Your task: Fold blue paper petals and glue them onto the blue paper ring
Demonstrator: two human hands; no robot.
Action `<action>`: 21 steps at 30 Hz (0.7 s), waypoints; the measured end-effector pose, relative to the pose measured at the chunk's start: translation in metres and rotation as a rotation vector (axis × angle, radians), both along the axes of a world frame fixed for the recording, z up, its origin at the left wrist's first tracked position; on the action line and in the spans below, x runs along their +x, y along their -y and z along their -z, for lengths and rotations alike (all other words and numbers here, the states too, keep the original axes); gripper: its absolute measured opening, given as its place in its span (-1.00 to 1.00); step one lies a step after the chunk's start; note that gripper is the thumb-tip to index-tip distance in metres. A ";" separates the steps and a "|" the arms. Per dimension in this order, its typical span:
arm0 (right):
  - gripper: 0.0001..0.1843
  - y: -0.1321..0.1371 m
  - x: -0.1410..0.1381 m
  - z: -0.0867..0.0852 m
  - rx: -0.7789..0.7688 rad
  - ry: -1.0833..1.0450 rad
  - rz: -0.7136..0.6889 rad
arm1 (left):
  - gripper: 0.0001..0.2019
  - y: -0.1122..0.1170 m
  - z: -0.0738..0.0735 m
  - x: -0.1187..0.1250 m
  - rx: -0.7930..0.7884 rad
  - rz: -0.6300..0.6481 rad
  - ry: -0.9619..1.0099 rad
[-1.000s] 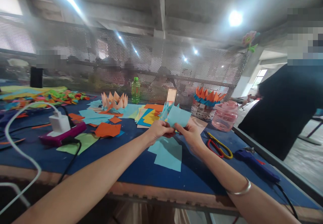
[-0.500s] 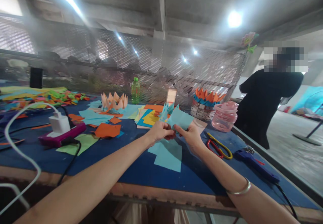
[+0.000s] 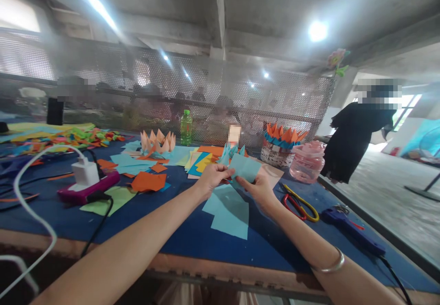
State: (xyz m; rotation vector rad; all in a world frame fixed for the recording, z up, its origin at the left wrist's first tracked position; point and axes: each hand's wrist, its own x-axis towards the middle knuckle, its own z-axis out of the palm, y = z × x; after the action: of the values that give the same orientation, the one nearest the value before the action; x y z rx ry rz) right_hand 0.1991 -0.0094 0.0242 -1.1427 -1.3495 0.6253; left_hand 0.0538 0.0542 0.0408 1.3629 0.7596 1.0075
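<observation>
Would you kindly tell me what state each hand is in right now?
Left hand: closed, pinching light blue folded paper.
Right hand: closed, pinching the same paper.

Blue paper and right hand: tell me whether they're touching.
Touching: the head view shows the right hand gripping the lower right edge of the blue paper with its fingers.

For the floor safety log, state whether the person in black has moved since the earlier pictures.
Yes, away: against the pink plastic jar, the person in black now stands farther off, looking smaller, beyond the table's metal edge.
</observation>
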 end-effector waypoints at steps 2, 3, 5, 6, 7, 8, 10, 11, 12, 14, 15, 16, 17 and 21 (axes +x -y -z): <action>-0.61 -0.001 0.000 0.000 -0.003 0.006 -0.016 | -0.70 0.001 0.000 0.000 -0.026 -0.008 0.006; -0.60 -0.001 0.001 0.000 -0.006 0.010 -0.026 | -0.68 0.001 -0.001 -0.001 -0.039 -0.010 0.010; -0.59 -0.002 0.001 0.000 -0.014 0.018 -0.045 | -0.64 0.004 -0.003 -0.001 -0.065 -0.010 0.019; -0.58 -0.002 0.001 -0.001 -0.018 0.022 -0.052 | -0.63 0.005 -0.003 -0.001 -0.077 -0.007 0.023; -0.57 -0.002 0.001 -0.001 -0.021 0.026 -0.056 | -0.62 0.006 -0.004 -0.001 -0.087 -0.003 0.026; -0.57 -0.002 0.001 -0.001 -0.023 0.031 -0.058 | -0.62 0.007 -0.004 0.000 -0.095 0.000 0.026; -0.56 -0.002 0.001 -0.001 -0.027 0.041 -0.055 | -0.62 0.006 -0.003 0.000 -0.100 0.005 0.024; -0.56 -0.002 0.001 -0.001 -0.030 0.047 -0.052 | -0.63 0.005 -0.002 0.000 -0.098 0.007 0.021; -0.56 -0.001 0.001 0.000 -0.032 0.054 -0.047 | -0.63 0.005 -0.001 0.000 -0.091 0.009 0.018; -0.57 -0.001 0.002 0.001 -0.037 0.068 -0.041 | -0.64 0.003 0.000 0.000 -0.068 0.015 0.012; -0.57 -0.001 0.002 0.002 -0.038 0.076 -0.041 | -0.65 0.002 0.000 -0.001 -0.054 0.023 0.008; -0.57 -0.001 0.002 0.002 -0.037 0.084 -0.042 | -0.66 0.002 0.000 -0.002 -0.040 0.035 0.002; -0.57 0.000 0.002 0.002 -0.035 0.093 -0.046 | -0.66 0.002 0.000 -0.002 -0.028 0.050 -0.007; -0.55 0.001 0.000 0.000 -0.024 0.123 -0.069 | -0.69 0.004 -0.001 -0.003 -0.004 0.078 -0.057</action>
State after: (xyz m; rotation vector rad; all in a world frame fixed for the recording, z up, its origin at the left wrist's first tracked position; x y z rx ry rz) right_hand 0.1990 -0.0104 0.0244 -1.1733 -1.4953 0.6305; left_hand 0.0506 0.0506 0.0421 1.4120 0.7445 0.9085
